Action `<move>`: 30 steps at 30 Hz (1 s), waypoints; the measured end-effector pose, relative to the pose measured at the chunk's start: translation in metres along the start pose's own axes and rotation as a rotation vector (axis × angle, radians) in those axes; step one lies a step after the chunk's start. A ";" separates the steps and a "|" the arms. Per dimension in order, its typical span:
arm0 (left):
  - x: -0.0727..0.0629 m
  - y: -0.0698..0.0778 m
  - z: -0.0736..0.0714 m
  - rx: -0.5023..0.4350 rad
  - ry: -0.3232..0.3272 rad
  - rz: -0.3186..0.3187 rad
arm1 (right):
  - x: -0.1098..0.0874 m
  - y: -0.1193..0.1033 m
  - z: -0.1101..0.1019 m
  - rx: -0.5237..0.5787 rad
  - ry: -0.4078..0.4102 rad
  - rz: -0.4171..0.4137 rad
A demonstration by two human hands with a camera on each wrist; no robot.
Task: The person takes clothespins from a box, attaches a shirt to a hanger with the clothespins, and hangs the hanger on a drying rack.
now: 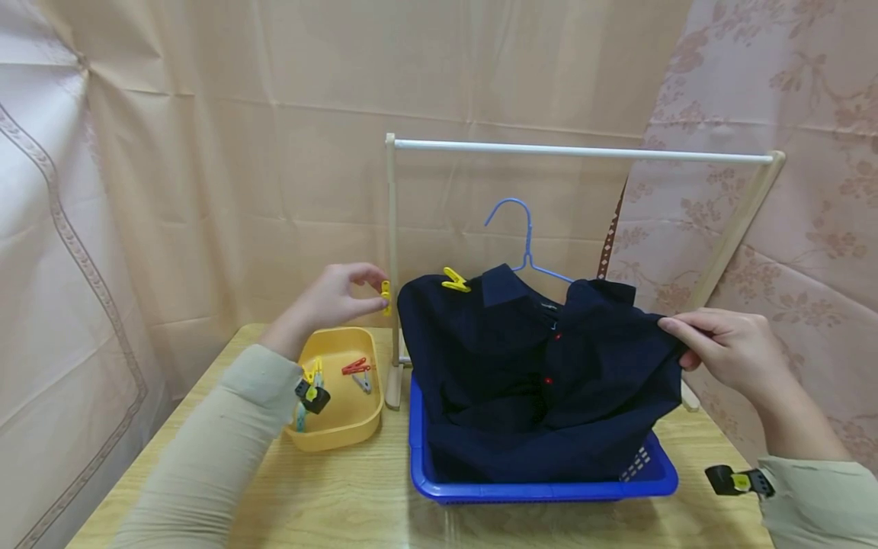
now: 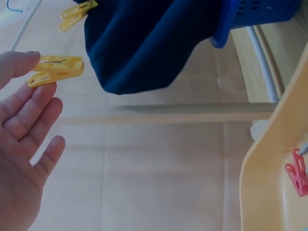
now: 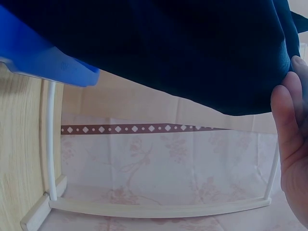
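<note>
Between thumb and fingertips my left hand [image 1: 338, 296] pinches a yellow clothespin [image 2: 57, 67], held just left of the shirt's shoulder. The dark navy shirt [image 1: 494, 381] has red buttons and sits on a blue hanger [image 1: 528, 229], whose hook sticks up above the collar. A second yellow clothespin [image 1: 456, 280] is on the shirt's shoulder at the left. My right hand [image 1: 737, 351] pinches the shirt at its right shoulder. The lower part of the shirt lies in a blue basket [image 1: 549, 492].
A yellow tray [image 1: 336, 438] with several clothespins stands on the wooden table [image 1: 329, 503] at the left. Behind the basket rises a drying rack with a white bar [image 1: 583, 150] and wooden side posts [image 1: 737, 229]. Curtains [image 1: 274, 152] hang all round.
</note>
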State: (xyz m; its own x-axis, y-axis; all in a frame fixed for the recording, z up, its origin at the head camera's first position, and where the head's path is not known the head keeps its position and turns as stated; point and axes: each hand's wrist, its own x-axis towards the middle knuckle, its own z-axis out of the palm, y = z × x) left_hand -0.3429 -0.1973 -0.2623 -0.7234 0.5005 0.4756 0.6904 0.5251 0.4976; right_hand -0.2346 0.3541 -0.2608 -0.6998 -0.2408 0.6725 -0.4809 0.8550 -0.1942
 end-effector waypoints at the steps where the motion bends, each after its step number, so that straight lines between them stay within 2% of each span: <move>1: 0.001 0.001 0.001 -0.002 0.001 0.008 | 0.000 0.000 0.000 0.003 -0.002 0.003; 12: 0.009 0.016 0.007 -0.027 0.014 0.124 | 0.001 -0.001 -0.001 0.005 0.000 0.004; 30: 0.018 0.041 0.016 -0.015 0.004 0.172 | 0.000 0.000 0.001 0.017 0.020 -0.015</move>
State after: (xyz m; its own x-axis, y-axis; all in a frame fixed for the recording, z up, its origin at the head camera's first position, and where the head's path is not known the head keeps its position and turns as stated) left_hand -0.3281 -0.1558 -0.2450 -0.5943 0.5794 0.5577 0.8042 0.4211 0.4195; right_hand -0.2353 0.3536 -0.2610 -0.6814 -0.2442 0.6900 -0.5002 0.8436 -0.1955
